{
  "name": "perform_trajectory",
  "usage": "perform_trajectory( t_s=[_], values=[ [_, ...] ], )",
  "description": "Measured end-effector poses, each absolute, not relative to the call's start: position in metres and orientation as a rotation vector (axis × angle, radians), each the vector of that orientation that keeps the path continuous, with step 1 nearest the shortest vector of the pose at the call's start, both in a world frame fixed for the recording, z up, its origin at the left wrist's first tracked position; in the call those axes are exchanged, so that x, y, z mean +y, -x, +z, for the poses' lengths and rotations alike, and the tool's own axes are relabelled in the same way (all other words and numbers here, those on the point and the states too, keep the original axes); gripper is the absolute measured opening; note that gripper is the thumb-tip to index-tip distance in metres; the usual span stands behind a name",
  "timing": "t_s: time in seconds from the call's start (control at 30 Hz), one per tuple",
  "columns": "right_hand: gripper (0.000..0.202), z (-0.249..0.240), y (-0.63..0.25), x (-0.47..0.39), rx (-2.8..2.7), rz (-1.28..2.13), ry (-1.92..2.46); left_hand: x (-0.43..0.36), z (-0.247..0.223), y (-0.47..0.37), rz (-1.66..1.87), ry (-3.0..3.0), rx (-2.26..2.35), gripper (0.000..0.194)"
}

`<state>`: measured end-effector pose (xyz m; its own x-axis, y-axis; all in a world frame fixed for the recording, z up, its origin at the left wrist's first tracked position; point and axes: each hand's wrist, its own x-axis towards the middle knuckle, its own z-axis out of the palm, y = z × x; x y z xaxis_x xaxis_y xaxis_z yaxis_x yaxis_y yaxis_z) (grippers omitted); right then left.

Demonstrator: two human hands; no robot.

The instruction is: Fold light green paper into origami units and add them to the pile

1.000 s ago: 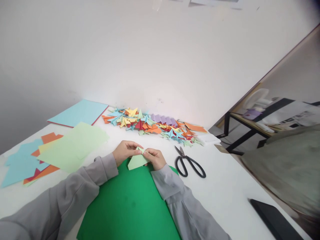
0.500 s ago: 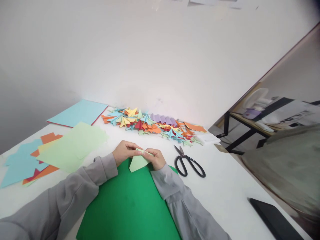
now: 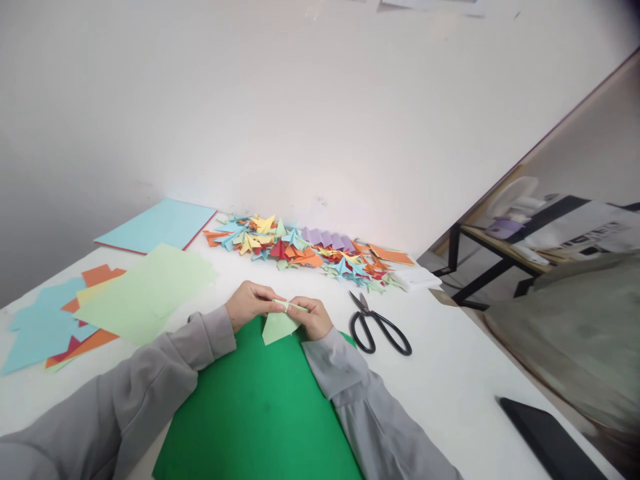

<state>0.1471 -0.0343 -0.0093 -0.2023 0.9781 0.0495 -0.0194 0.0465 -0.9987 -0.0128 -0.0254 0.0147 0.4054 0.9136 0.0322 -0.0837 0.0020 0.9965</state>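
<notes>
Between my two hands is a small piece of folded light green paper (image 3: 278, 327), its lower part fanning out below the fingers. My left hand (image 3: 251, 303) pinches its upper left edge. From the other side, my right hand (image 3: 314, 318) grips it, thumb and fingers meeting near the left fingertips. The fingers hide part of the upper fold. Both hands are over the far end of a green sheet (image 3: 260, 407) lying on the white table. To the right of my right hand lie scissors (image 3: 367, 313) with black handles, blades slightly apart.
Along the wall runs a pile of small folded paper shapes (image 3: 300, 253) in several colours. Loose coloured paper (image 3: 145, 287) lies at left, with a light blue sheet stack (image 3: 160, 223) behind. A black flat device (image 3: 550, 437) rests at the right edge.
The light green paper has shifted and tilted slightly between my fingers, its lower part showing a little narrower. Both hands stay in nearly the same place.
</notes>
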Motion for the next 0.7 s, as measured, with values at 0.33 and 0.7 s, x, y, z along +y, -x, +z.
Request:
perform_trajectory(
  t_s=[0.33, 0.7],
  values=[
    [0.024, -0.0065, -0.1463, -0.0352, -1.366, 1.342, 1.106, -0.0244, 0.0159, 0.0143, 0.919, -1.426, 0.772, 0.023],
    [0.023, -0.0089, -0.1454, -0.0370, -1.303, 1.379, 1.030, -0.0222, 0.0128, 0.0148, 0.910, -1.196, 0.851, 0.026]
  ],
)
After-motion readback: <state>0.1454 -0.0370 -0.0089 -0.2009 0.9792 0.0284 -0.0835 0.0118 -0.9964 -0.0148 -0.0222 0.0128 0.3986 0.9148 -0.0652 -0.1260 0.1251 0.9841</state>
